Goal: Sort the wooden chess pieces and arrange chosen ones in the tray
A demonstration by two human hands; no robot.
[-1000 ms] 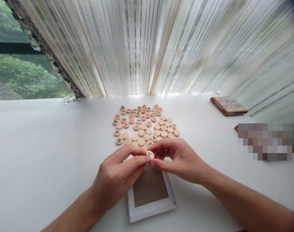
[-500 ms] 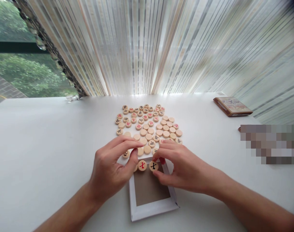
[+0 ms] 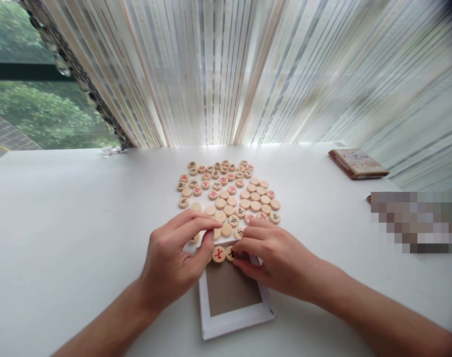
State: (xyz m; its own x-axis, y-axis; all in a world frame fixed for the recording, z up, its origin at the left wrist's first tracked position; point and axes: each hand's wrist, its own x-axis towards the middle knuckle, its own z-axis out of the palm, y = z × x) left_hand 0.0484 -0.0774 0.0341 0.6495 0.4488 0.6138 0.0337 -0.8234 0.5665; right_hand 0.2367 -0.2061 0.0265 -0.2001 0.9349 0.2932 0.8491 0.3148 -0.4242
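Observation:
A shallow white box tray with a grey-brown inside lies in front of me. Along its far end sit several round wooden Chinese chess pieces, among them one with a red character and one with a black character. My right hand has its thumb and fingers closed at the right side of the black-marked piece, partly covering it. Over the far left corner of the tray, my left hand is curved with thumb and forefinger slightly apart, holding nothing visible. It partly hides another piece at the left.
Beyond the tray, many loose pieces are spread on the white table, some face up, some blank side up. A flat brown box lies at the back right, near a blurred-out object. Striped curtains hang behind the table.
My right hand has moved slightly left with the black-marked piece, which now sits against the red-marked one. The left hand has barely shifted.

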